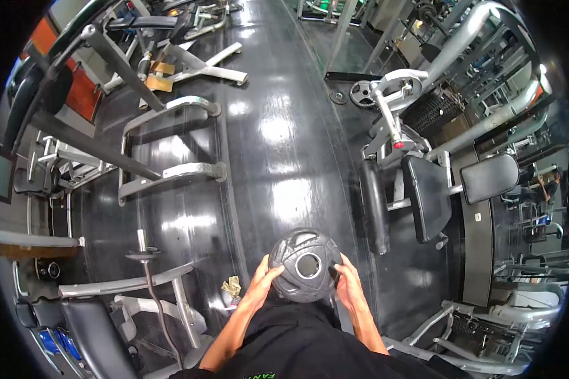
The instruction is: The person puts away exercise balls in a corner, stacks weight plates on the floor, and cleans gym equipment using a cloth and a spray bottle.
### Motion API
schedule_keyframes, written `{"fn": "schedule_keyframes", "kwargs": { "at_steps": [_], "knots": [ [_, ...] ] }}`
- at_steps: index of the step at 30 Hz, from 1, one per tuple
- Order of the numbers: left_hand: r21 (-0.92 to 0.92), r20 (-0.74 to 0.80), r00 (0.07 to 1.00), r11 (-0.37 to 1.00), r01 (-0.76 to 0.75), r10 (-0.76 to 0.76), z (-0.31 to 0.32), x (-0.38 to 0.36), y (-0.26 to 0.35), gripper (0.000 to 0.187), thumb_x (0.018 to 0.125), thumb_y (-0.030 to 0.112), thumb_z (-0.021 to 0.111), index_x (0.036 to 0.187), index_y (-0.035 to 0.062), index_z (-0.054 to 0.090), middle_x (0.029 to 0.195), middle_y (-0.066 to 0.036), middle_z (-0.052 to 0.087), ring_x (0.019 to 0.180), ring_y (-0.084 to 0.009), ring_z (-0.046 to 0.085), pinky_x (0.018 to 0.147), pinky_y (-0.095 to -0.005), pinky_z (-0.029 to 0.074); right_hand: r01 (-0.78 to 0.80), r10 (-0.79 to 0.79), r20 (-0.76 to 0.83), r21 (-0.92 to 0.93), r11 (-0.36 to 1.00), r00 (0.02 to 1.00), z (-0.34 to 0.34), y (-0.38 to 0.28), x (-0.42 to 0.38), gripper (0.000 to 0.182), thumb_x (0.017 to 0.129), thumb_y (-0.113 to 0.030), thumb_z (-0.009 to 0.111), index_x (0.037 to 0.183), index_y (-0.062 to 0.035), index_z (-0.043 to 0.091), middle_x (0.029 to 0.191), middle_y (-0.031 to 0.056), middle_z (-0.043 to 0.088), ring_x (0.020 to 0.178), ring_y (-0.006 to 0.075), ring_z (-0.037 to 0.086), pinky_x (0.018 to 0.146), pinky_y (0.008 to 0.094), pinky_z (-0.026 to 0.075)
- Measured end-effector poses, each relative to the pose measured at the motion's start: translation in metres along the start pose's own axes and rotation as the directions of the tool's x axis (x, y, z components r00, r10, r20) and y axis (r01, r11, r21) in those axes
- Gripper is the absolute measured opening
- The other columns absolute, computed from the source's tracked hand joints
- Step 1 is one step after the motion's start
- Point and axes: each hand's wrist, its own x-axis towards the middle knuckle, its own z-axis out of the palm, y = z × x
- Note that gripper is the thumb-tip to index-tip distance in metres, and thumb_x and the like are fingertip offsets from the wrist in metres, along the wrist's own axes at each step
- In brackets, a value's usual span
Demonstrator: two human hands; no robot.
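A round black weight plate [305, 287] with a metal-ringed centre hole is held in front of my body, its flat face turned up toward me. My left hand [263, 278] grips its left edge, with the thumb on the upper face. At the opposite edge my right hand [349, 282] holds it the same way. The fingers beneath the plate are hidden on both sides. Through the centre hole the dark floor shows.
On the right stands a machine with black pads [427, 199]. A metal frame [171, 174] is to the left, and a curved bar [148, 271] rests near a bench [98, 335]. Weight plates [361, 95] lie farther ahead beside the aisle floor [278, 129]. A crumpled cloth [232, 287] is near my left hand.
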Motion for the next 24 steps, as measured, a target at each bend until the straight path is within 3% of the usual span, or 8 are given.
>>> {"fn": "schedule_keyframes", "kwargs": {
  "at_steps": [6, 7, 8, 12, 14, 24],
  "knots": [
    [-0.033, -0.084, 0.996, 0.999, 0.037, -0.039, 0.034, 0.144, 0.029, 0.049, 0.088, 0.018, 0.057, 0.131, 0.0014, 0.037, 0.127, -0.010, 0.047, 0.120, -0.0190, 0.040, 0.103, -0.0312, 0.028, -0.061, 0.061, -0.033, -0.005, 0.998, 0.998, -0.012, -0.070, 0.136, 0.051, 0.081, -0.007, 0.056, 0.130, 0.0008, 0.041, 0.128, 0.0099, 0.047, 0.121, 0.0192, 0.042, 0.103, 0.0314, 0.030],
    [-0.032, -0.092, 0.995, 0.999, 0.042, -0.045, 0.037, 0.165, 0.030, 0.049, 0.088, 0.018, 0.057, 0.131, 0.0014, 0.037, 0.127, -0.010, 0.047, 0.120, -0.0190, 0.040, 0.103, -0.0312, 0.028, -0.058, 0.058, -0.019, -0.007, 0.998, 0.998, -0.014, -0.080, 0.160, 0.053, 0.081, -0.007, 0.056, 0.130, 0.0006, 0.041, 0.128, 0.0099, 0.047, 0.121, 0.0190, 0.041, 0.104, 0.0315, 0.029],
    [0.004, -0.108, 0.993, 0.999, 0.038, -0.037, 0.040, 0.189, 0.029, 0.049, 0.089, 0.018, 0.057, 0.131, 0.0016, 0.038, 0.126, -0.010, 0.047, 0.119, -0.0186, 0.041, 0.103, -0.0312, 0.028, -0.068, 0.066, -0.102, -0.014, 0.998, 0.993, -0.019, -0.083, 0.186, 0.055, 0.080, -0.006, 0.057, 0.131, 0.0001, 0.039, 0.129, 0.0095, 0.047, 0.120, 0.0184, 0.042, 0.104, 0.0314, 0.029],
    [0.031, -0.125, 0.991, 0.999, 0.042, -0.037, 0.060, 0.286, 0.054, 0.046, 0.089, 0.016, 0.056, 0.129, 0.0017, 0.039, 0.122, -0.009, 0.049, 0.116, -0.0178, 0.043, 0.102, -0.0312, 0.030, -0.118, 0.114, -0.095, -0.038, 0.992, 0.989, -0.032, -0.118, 0.278, 0.056, 0.081, -0.004, 0.057, 0.133, -0.0001, 0.037, 0.127, 0.0084, 0.048, 0.119, 0.0178, 0.043, 0.103, 0.0306, 0.030],
    [0.016, -0.141, 0.988, 0.998, 0.063, -0.060, 0.066, 0.331, 0.064, 0.047, 0.088, 0.017, 0.058, 0.129, 0.0025, 0.039, 0.121, -0.009, 0.049, 0.115, -0.0174, 0.044, 0.100, -0.0315, 0.032, -0.133, 0.123, -0.123, -0.079, 0.988, 0.985, -0.032, -0.137, 0.322, 0.049, 0.081, -0.004, 0.056, 0.129, -0.0035, 0.044, 0.122, 0.0056, 0.053, 0.117, 0.0176, 0.045, 0.103, 0.0312, 0.030],
    [0.073, -0.354, 0.933, 0.993, 0.093, -0.061, 0.086, 0.569, 0.143, 0.053, 0.086, 0.019, 0.061, 0.130, 0.0009, 0.037, 0.124, -0.012, 0.049, 0.116, -0.0197, 0.044, 0.099, -0.0325, 0.033, -0.123, 0.088, -0.129, -0.297, 0.947, 0.988, -0.020, -0.211, 0.577, 0.053, 0.080, -0.009, 0.059, 0.130, -0.0023, 0.043, 0.120, 0.0089, 0.053, 0.113, 0.0181, 0.047, 0.098, 0.0301, 0.033]
  ]
}}
